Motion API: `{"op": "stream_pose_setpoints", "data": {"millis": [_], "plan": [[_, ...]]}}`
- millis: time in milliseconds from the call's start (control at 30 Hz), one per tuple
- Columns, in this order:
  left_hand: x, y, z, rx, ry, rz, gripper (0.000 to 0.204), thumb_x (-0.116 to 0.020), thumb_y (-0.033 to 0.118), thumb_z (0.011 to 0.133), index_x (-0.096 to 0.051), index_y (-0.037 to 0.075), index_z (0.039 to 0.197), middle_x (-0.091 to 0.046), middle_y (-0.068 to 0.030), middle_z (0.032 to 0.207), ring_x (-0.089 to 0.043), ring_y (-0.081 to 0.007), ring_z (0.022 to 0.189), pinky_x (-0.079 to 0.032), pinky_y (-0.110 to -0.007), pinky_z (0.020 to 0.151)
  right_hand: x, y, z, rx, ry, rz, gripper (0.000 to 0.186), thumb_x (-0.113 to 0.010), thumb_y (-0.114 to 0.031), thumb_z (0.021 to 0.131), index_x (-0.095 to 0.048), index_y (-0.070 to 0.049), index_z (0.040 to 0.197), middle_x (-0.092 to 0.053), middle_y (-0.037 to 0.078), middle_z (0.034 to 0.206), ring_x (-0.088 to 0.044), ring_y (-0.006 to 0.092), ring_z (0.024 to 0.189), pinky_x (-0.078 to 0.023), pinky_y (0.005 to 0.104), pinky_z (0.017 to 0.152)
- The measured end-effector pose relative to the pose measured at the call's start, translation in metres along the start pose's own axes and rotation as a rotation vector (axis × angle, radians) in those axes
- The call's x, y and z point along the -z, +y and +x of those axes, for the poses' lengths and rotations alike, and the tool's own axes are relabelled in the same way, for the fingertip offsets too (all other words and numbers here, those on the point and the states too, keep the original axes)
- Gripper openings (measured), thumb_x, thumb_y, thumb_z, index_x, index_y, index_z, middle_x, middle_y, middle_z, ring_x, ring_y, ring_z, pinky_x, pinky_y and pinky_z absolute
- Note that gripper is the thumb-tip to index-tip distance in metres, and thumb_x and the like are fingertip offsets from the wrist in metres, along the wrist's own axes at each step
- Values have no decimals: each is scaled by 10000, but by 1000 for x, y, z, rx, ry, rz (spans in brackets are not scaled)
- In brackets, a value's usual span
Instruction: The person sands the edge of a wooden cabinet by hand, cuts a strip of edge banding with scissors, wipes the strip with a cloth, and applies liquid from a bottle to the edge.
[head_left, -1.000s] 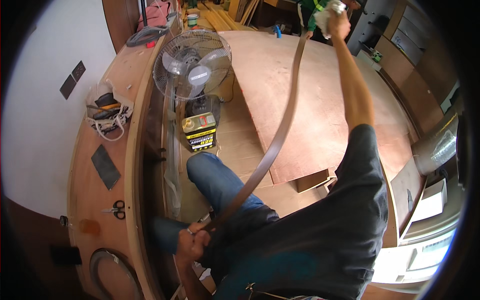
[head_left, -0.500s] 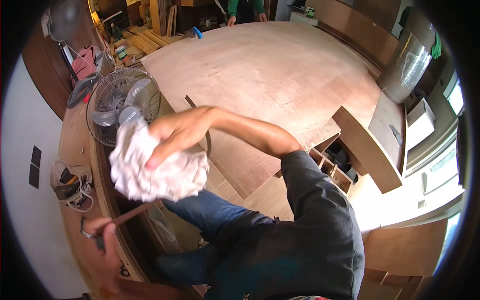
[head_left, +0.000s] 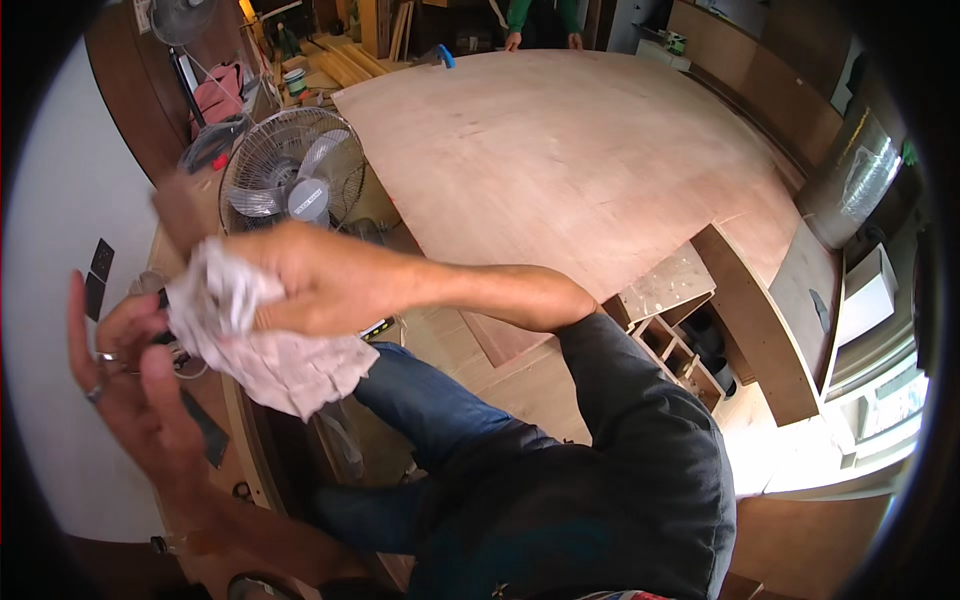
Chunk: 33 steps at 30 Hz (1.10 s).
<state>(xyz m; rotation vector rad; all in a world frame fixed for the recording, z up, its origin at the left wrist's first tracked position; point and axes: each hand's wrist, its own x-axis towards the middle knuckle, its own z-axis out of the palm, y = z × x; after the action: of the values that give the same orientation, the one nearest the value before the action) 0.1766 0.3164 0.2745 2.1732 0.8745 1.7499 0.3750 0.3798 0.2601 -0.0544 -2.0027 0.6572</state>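
Observation:
My right hand [head_left: 290, 285] is closed on a crumpled whitish cloth [head_left: 260, 355] at the left of the view, wrapped about the end region of a brown strip [head_left: 182, 215], which is blurred and partly hidden. Beside the cloth, my left hand [head_left: 140, 385] has its fingers loosely curved and spread apart; whether any fingertip touches the strip is unclear. Below them lie a grey flat piece [head_left: 210, 440] and scissors [head_left: 240, 490] on the long wooden counter [head_left: 258, 490], both partly hidden.
A large plywood sheet [head_left: 560, 160] spans the middle; another person's hands [head_left: 545, 40] touch its far edge. A standing fan [head_left: 290, 165] is at its left. A curved wooden piece [head_left: 760, 330] and compartments [head_left: 665, 350] are at right, near a foil-wrapped roll [head_left: 860, 180]. My legs [head_left: 420, 410] are below.
My right hand came down and leftward with the cloth from the strip's far end. The strip swung left behind it. My left hand rose and its fingers spread from their grip on the strip.

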Motion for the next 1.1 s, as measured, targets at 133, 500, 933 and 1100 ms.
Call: {"op": "stream_pose_setpoints", "data": {"millis": [133,500,933,1100], "plan": [[-3,-57,-54,68,-114,211,448,-457,133,970,-363,-29,1377,-580,-112,1073,-535,-206,974,-406,-351,929,32,-31,38,-3,129,169,209,-691,-156,879,-623,-30,1031,-668,15,918,-616,74,850,-502,263,754],[-4,-57,-137,376,92,-157,233,-364,152,1023,-522,-15,1059,-454,-17,617,-440,-83,585,-464,-286,749,45,32,12,-561,336,614,416,-591,-381,939,-593,-22,1151,-677,62,1018,-663,153,898,-548,316,811],[9,-78,-231,804,61,180,564,-702,107,784,-465,-29,1278,-525,-177,1262,-524,-288,1154,-404,-372,972,-145,79,-73,-660,54,862,346,-599,-330,952,-590,-52,1158,-625,-6,1093,-564,95,986,-461,274,871],[-1,-91,-243,950,228,-30,385,-598,99,868,-482,-31,1211,-615,-156,996,-626,-243,869,-500,-321,743,-133,105,-74,-179,-89,-24,256,-639,-156,867,-612,-16,1079,-663,151,836,-634,281,701,-511,298,704]]}}
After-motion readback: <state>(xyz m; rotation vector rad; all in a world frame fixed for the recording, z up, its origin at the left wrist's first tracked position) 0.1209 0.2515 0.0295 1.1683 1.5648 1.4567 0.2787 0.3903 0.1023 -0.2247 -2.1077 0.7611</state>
